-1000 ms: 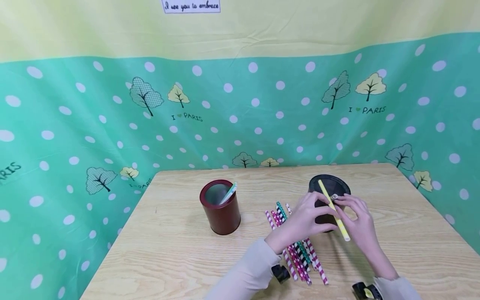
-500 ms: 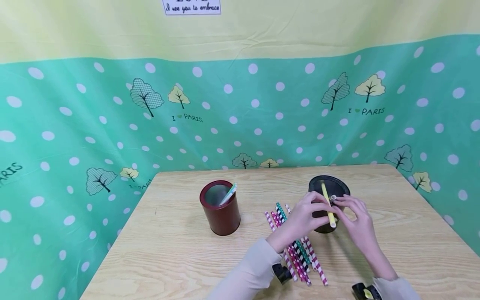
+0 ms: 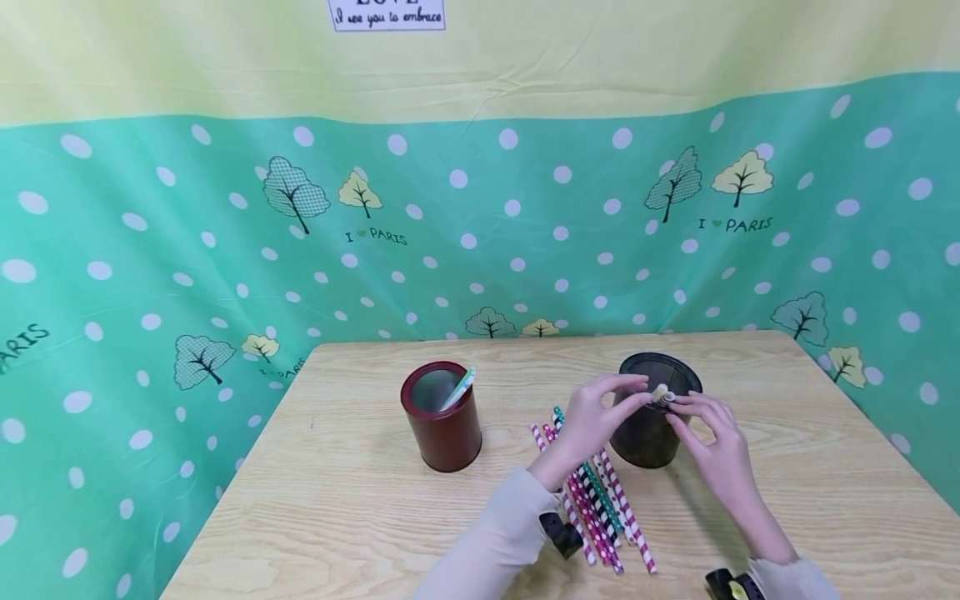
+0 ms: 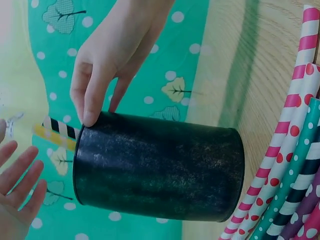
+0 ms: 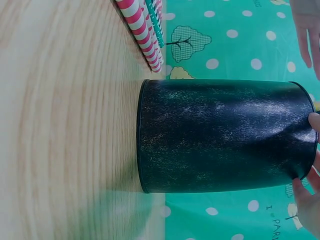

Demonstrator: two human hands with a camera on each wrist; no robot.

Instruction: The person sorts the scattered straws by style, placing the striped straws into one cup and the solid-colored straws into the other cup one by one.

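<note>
A black canister (image 3: 645, 437) stands upright at the right of the table. The ends of a yellow straw (image 4: 56, 136) and a black-and-white striped straw (image 4: 61, 126) stick out over its rim. My right hand (image 3: 716, 442) pinches the canister's rim, beside the striped straw. On the other side is my left hand (image 3: 588, 421), its fingertips close to the yellow straw's end in the head view. The left wrist view shows this left hand (image 4: 20, 187) with fingers spread apart and nothing in them.
Several patterned paper straws (image 3: 626, 529) lie in a loose bundle under my left forearm, left of the canister. A dark red tin (image 3: 450, 437) with a pale straw (image 3: 459, 390) leaning in it stands farther left. A polka-dot curtain (image 3: 517, 208) hangs behind the wooden table (image 3: 337, 517).
The yellow straw has gone from slanting between both hands to standing in the black canister. My left hand has let go of it and shifted slightly left. My right hand stays at the rim.
</note>
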